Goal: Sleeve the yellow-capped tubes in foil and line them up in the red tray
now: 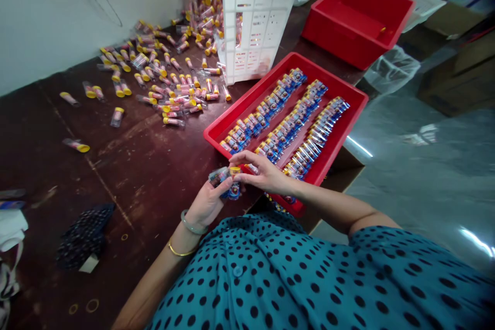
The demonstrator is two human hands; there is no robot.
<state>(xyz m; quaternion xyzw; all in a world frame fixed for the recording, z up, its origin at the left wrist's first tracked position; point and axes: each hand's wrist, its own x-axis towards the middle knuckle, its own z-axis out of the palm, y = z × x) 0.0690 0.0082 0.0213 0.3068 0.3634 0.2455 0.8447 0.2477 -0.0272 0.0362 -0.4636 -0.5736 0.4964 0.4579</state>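
We've got our left hand (204,202) wrapped around a small bundle of glossy printed packaging (217,177), and there, right between our hands, a yellow-capped tube (234,190) in blue wrap, our right hand (265,171) pinching it near the cap! Just beyond the right hand, rows of blue-wrapped tubes (290,124) line a red tray (340,135); ahead of the left, loose pink tubes (180,99) litter our desk (127,175).

Dim light, streaky glare on floor (402,175)
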